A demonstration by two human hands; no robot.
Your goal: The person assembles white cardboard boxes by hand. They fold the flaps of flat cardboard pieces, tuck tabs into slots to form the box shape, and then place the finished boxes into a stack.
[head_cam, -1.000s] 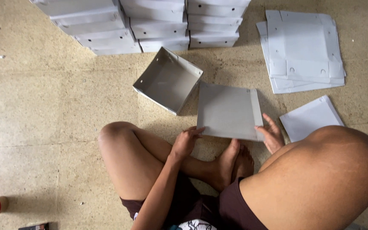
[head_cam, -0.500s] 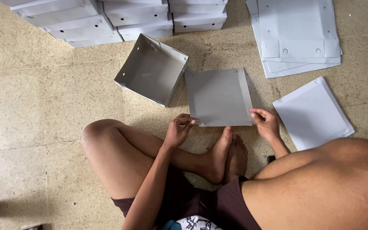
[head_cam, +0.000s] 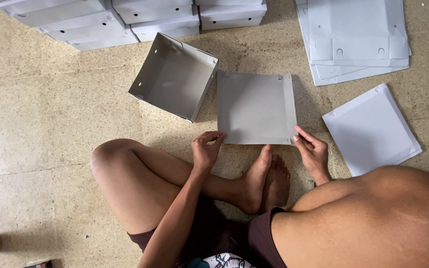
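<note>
We've got the flat grey card sheet [head_cam: 255,107] lying on the floor [head_cam: 50,114] just past our crossed feet. Left hand [head_cam: 205,151] pinches its near-left corner, fingers closed on the edge; right hand [head_cam: 314,154] pinches the near-right corner the same way. Risk, as we judge it: uneven pull btwn the two corners could crease or tear the thin card, & our toes sit close under the near edge, so it may snag there. Open grey box [head_cam: 175,74] touches the sheet's left side, little room that way. White flat sheet [head_cam: 373,129] lies right, apart. Stack of flat blanks [head_cam: 356,34] top right, finished boxes [head_cam: 125,17] top left.
</note>
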